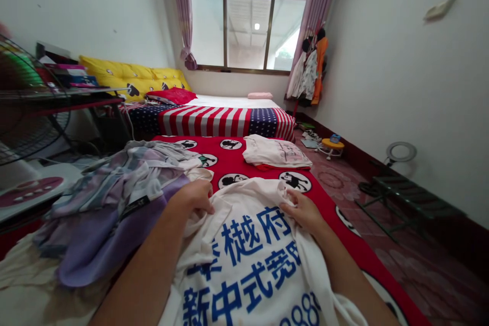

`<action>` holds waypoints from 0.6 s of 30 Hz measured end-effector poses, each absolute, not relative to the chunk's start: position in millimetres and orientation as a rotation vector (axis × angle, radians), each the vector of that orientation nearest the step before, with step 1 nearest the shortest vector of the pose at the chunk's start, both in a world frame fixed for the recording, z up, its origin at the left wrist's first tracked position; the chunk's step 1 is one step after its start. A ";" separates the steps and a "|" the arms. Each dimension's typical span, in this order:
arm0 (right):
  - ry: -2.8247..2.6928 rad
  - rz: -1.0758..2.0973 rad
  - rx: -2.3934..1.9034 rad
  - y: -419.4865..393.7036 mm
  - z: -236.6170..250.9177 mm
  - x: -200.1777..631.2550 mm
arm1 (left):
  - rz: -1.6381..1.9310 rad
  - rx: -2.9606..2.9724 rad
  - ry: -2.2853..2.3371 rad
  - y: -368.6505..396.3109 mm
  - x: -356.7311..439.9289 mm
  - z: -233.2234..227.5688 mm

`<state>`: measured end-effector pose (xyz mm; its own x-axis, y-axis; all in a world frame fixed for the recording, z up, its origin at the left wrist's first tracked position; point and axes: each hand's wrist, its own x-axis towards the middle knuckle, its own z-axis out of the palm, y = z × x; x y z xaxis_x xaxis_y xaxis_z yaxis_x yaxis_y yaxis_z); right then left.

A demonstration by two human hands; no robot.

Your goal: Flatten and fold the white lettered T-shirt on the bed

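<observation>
A white T-shirt [252, 260] with large blue printed characters lies spread over a red bed cover [328, 198] in front of me. My left hand [194, 196] grips the shirt's upper left edge, fingers curled into the fabric. On the upper right edge, my right hand [301, 211] pinches the cloth. A heap of unfolded clothes [114, 198], lilac, grey and striped, sits just left of my left arm. A folded pale pink garment [275, 153] rests farther up the cover.
Beyond lies a bed with a stars-and-stripes blanket [217, 119], yellow pillows [130, 76] and a red pillow [171, 96]. A fan [23, 107] and cluttered desk stand at left. Clothes hang by the window at right; a dark folding rack [405, 198] stands on the floor.
</observation>
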<state>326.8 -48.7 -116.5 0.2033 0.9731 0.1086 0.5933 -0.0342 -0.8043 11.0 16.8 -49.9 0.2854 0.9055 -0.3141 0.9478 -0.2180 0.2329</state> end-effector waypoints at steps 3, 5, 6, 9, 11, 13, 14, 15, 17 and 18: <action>-1.447 0.804 -1.659 -55.8 -105.5 331.7 | -0.083 2.259 1.557 18.4 10.1 -48.4; -1.186 0.880 -1.559 -60.0 -95.0 334.4 | 0.208 2.317 1.520 20.2 14.1 -44.9; -1.042 0.865 -1.475 -61.2 -89.7 335.5 | 0.466 2.328 1.527 21.1 17.9 -43.1; -0.832 0.738 -1.169 -59.8 -79.4 337.0 | 1.301 2.251 1.548 24.7 33.4 -41.4; -0.864 0.710 -1.106 -55.3 -80.2 336.8 | 1.529 2.261 1.513 27.6 41.3 -44.5; -0.921 0.722 -1.169 -49.9 -85.9 336.0 | 1.515 2.341 1.480 30.9 43.5 -49.1; -0.937 0.718 -1.202 -47.5 -89.4 335.3 | 1.482 2.372 1.481 32.5 42.3 -51.0; -0.954 0.701 -1.217 -45.5 -92.8 334.3 | 1.455 2.385 1.491 34.0 40.3 -52.2; -1.023 0.670 -1.212 -43.2 -98.5 331.0 | 1.405 2.386 1.497 36.0 35.8 -53.1; -1.079 0.673 -1.214 -42.9 -100.8 328.6 | 1.374 2.389 1.486 36.3 34.6 -53.5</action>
<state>328.6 -42.9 -100.8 0.3795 0.8787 0.2897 0.1263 0.2609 -0.9571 34.6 36.3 -53.5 0.1646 0.7286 0.6648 0.7197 -0.5496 0.4242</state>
